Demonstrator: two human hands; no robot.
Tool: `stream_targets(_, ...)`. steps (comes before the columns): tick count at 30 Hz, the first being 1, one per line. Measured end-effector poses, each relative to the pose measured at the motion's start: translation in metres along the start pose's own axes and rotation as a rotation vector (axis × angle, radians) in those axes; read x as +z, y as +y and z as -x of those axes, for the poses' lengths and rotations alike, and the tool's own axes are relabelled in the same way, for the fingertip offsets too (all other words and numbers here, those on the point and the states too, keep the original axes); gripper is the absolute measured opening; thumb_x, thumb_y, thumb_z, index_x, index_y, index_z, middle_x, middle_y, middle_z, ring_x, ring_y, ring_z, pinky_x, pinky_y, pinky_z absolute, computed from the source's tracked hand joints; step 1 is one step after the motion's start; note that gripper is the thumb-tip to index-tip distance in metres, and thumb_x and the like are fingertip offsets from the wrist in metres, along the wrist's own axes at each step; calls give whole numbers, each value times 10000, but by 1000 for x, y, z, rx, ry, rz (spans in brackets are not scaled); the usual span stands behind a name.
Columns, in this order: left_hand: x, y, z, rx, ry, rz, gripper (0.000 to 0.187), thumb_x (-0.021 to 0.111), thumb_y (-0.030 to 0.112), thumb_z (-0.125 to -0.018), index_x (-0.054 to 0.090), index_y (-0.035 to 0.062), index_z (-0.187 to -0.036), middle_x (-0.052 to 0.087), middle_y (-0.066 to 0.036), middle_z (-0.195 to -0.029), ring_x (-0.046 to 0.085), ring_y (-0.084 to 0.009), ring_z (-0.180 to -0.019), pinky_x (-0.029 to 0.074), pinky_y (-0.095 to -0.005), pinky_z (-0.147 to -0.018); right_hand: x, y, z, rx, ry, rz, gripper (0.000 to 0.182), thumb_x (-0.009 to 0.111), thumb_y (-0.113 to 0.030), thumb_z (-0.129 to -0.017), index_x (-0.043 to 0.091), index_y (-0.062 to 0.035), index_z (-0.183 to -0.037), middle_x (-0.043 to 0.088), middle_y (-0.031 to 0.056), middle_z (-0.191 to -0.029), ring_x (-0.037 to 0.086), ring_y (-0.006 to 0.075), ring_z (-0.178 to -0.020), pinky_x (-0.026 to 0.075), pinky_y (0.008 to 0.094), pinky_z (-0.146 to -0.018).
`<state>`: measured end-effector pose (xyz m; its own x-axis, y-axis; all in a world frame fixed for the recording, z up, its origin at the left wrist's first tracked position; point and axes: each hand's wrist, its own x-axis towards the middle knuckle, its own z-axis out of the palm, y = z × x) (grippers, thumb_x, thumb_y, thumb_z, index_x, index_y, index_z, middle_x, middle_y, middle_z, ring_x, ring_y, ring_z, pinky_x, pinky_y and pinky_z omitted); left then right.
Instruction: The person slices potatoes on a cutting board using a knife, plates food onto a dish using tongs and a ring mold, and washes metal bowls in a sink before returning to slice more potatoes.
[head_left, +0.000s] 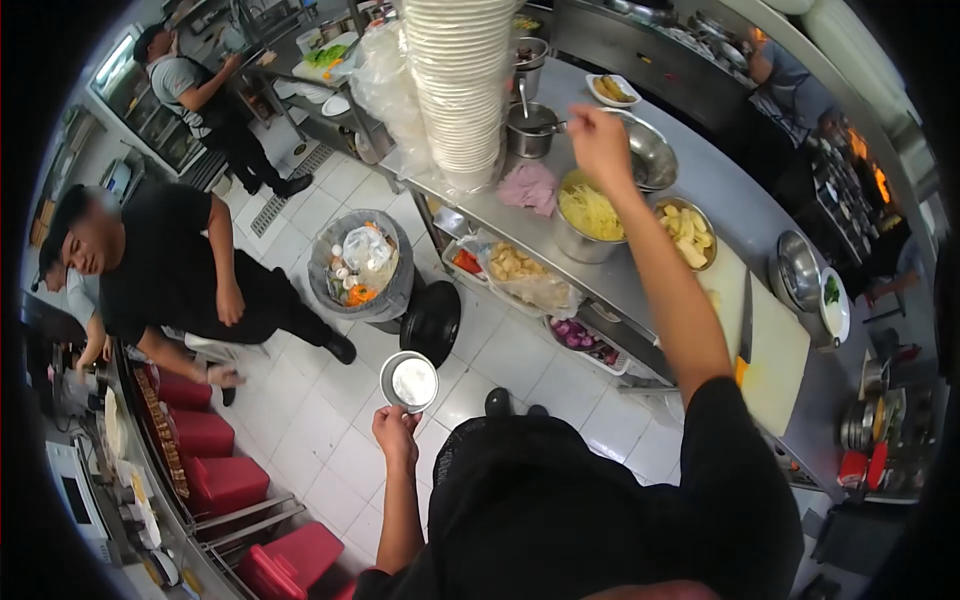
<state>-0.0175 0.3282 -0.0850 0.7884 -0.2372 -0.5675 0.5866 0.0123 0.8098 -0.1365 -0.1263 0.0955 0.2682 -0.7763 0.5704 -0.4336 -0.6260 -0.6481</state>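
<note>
My left hand (397, 432) is closed on the rim or handle of a small metal pot (388, 388), held out over the floor tiles. Something white shows inside the pot. Over the steel counter, my right hand (603, 150) is raised with its fingers closed; what they hold, if anything, is hidden. Close beside those fingers are a saucepan (530, 140) with a utensil in it and a wide metal bowl (655, 155). Below my right wrist, a pot of yellow shreds (590, 210) stands beside a bowl of pale yellow chunks (686, 232). A pink cloth (528, 188) lies nearby.
A tall stack of white containers (455, 90) rises at the counter's edge. A knife (746, 330) rests on the cutting board (780, 350). A lined bin (390, 295) stands on the floor. One person (165, 255) leans at the left; others work farther off.
</note>
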Motion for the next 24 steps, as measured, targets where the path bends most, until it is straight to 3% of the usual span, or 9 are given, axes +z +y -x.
stream_targets(2, 17, 3, -3, -6, -36, 0, 135, 540, 12, -786, 444, -7, -878, 532, -119, -800, 559, -195, -624, 553, -319, -607, -45, -11, 51, 17, 4, -191, 213, 595, -101, -806, 651, -6, -989, 669, 167, -896, 657, 261, -798, 502, 330, -717)
stream_targets(6, 48, 1, -34, 8, -132, -9, 141, 528, 21, -787, 463, -30, -901, 523, -123, -841, 564, -209, -645, 541, -315, -592, -123, 12, 152, 355, -154, -221, 166, 615, -57, -821, 642, 9, -970, 646, 58, -798, 573, 78, -718, 459, 223, -660)
stream_targets(8, 61, 0, -59, 35, -257, -17, 75, 523, 29, -792, 485, -26, -822, 510, -99, -775, 542, -187, -622, 529, -314, -585, -160, 20, 194, 465, -128, -356, 144, 620, -35, -814, 638, 12, -949, 607, 19, -755, 529, 56, -672, 434, 203, -619)
stream_targets(10, 89, 12, -59, 41, -227, 2, 125, 517, 28, -802, 493, -2, -683, 464, -57, -679, 468, -150, -557, 517, -326, -590, -196, 21, 227, 577, -48, -416, 138, 611, -8, -811, 632, 19, -945, 593, 9, -744, 514, 57, -644, 413, 199, -580)
stream_targets(16, 132, 29, -75, -9, -260, 106, 87, 497, 56, -842, 473, -27, -856, 501, -100, -847, 559, -203, -722, 548, -263, -659, -269, 48, 316, 784, 50, -349, 150, 591, 7, -817, 612, 26, -964, 571, 18, -721, 496, 83, -594, 400, 210, -552)
stream_targets(22, 124, 42, -110, 44, -137, 233, 85, 469, 16, -836, 467, -45, -894, 517, -125, -849, 571, -235, -717, 564, -292, -652, -272, 64, 356, 910, 21, -401, 143, 594, 15, -811, 623, 8, -951, 592, 15, -741, 504, 71, -596, 409, 209, -536)
stream_targets(24, 112, 52, -115, 103, -103, 287, 165, 484, -8, -811, 419, -78, -946, 493, -188, -943, 587, -309, -787, 580, -320, -667, -266, 73, 362, 880, -38, -388, 145, 602, -14, -818, 621, 7, -960, 594, 20, -743, 504, 73, -591, 412, 210, -534)
